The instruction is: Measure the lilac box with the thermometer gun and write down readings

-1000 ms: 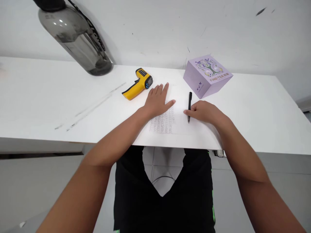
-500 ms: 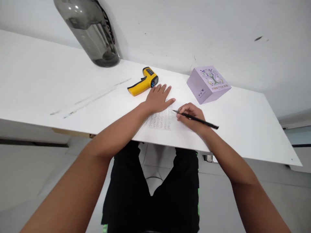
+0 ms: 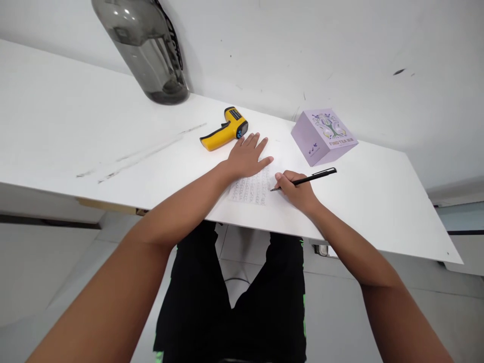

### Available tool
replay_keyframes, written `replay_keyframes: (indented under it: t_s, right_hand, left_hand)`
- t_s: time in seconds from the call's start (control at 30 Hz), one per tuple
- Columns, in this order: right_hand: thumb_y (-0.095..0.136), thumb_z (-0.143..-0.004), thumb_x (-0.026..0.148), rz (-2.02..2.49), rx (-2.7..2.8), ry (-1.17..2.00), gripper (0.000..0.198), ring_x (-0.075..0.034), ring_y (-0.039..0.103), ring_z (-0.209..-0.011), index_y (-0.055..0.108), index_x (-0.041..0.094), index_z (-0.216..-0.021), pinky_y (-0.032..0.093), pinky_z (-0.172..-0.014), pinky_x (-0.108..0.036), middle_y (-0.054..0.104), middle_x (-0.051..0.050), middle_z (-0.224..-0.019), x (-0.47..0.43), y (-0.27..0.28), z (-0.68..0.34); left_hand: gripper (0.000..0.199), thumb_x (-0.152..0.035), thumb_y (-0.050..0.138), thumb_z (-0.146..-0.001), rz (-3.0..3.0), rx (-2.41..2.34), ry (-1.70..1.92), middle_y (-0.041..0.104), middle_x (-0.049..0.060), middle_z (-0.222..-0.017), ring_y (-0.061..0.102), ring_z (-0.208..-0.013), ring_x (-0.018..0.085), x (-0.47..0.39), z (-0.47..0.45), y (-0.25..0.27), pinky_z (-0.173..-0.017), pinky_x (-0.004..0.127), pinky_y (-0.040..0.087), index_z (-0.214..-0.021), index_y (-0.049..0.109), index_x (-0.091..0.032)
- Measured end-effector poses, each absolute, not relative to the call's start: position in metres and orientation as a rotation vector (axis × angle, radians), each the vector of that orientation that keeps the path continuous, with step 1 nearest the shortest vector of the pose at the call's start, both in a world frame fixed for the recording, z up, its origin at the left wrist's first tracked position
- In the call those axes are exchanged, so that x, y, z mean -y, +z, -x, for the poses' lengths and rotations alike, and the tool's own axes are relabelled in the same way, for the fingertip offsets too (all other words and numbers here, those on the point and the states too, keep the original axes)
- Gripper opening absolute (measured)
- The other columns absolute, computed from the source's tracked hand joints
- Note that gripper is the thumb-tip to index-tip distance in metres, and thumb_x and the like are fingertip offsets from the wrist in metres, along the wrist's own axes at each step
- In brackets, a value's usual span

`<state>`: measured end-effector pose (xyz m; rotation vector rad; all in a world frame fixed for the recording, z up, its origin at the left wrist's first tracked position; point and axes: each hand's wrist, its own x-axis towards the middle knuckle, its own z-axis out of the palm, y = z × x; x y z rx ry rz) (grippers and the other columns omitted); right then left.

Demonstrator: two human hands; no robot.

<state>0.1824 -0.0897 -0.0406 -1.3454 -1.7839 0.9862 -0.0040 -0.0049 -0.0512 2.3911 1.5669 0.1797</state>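
My left hand (image 3: 247, 155) lies flat with fingers spread over the upper part of a white sheet of paper (image 3: 249, 191) covered in rows of handwriting. Its fingertips reach close to a yellow and black infrared thermometer (image 3: 223, 133). A black pen (image 3: 313, 177) is pinched in my right hand (image 3: 297, 190), to the right of the written rows. The pen's tip points left and down at the paper; whether it touches the surface I cannot tell. Its clip end sticks out to the right. My left hand hides part of the writing.
All of this rests on a white tabletop (image 3: 378, 201) with dark scuff marks at the left. Against the wall stand a large grey translucent water bottle (image 3: 151, 55), at the back left, and a lilac tea box (image 3: 321, 136), at the back right. My legs are below the table's front edge.
My right hand has shifted slightly down towards the table's front edge. The pen has turned, its rear end now pointing up and right instead of down and right. My left hand stays in place.
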Motion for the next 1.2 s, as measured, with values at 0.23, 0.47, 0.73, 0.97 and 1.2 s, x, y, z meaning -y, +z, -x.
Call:
replay_keyframes:
  t_s: [0.23,0.47,0.73,0.97,1.2]
  right_hand:
    - [0.059,-0.089,0.056,1.326,1.87,1.017,0.047,-0.011,0.044,-0.052,0.06,0.02,-0.06,0.036,-0.054,-0.029,0.053,0.002,-0.055,0.0883,-0.043,-0.1839]
    - [0.06,-0.09,0.052,1.346,1.867,1.043,0.043,-0.01,0.042,-0.051,0.065,0.019,-0.062,0.035,-0.053,-0.028,0.052,0.002,-0.053,0.087,-0.0425,-0.1844]
    - [0.062,-0.089,0.051,1.335,1.856,1.114,0.043,-0.011,0.045,-0.052,0.067,0.019,-0.062,0.036,-0.053,-0.027,0.054,0.002,-0.053,0.0878,-0.0408,-0.1846]
    - [0.06,-0.089,0.047,1.326,1.826,1.061,0.041,-0.01,0.044,-0.052,0.066,0.018,-0.06,0.034,-0.054,-0.028,0.053,0.002,-0.053,0.0886,-0.0409,-0.1839]
    - [0.062,-0.089,0.05,1.339,1.829,1.092,0.043,-0.01,0.042,-0.05,0.066,0.019,-0.06,0.034,-0.052,-0.028,0.052,0.002,-0.051,0.0889,-0.0401,-0.1848]
  left_hand:
    - [0.08,-0.065,0.023,-0.099,-2.386,-1.571,0.115,0.009,0.008,-0.174,0.004,-0.16,0.028,0.008,0.0035,-0.045,-0.129,0.046,0.006,-0.165,0.019,-0.018]
    - [0.079,-0.063,0.023,-0.1,-2.391,-1.581,0.097,0.009,0.01,-0.173,0.004,-0.16,0.026,0.0086,0.0028,-0.0443,-0.129,0.046,0.006,-0.165,0.02,-0.018]
    - [0.076,-0.063,0.027,-0.099,-2.391,-1.567,0.149,0.012,0.007,-0.173,0.006,-0.16,0.03,0.0086,0.0032,-0.0456,-0.129,0.05,0.008,-0.164,0.023,-0.023]
    - [0.077,-0.063,0.026,-0.099,-2.391,-1.578,0.139,0.012,0.007,-0.173,0.007,-0.16,0.029,0.0081,0.0027,-0.0465,-0.129,0.048,0.007,-0.164,0.022,-0.022]
    - [0.078,-0.063,0.025,-0.1,-2.396,-1.576,0.108,0.011,0.008,-0.173,0.006,-0.16,0.029,0.0093,0.002,-0.0438,-0.129,0.047,0.007,-0.164,0.021,-0.019]
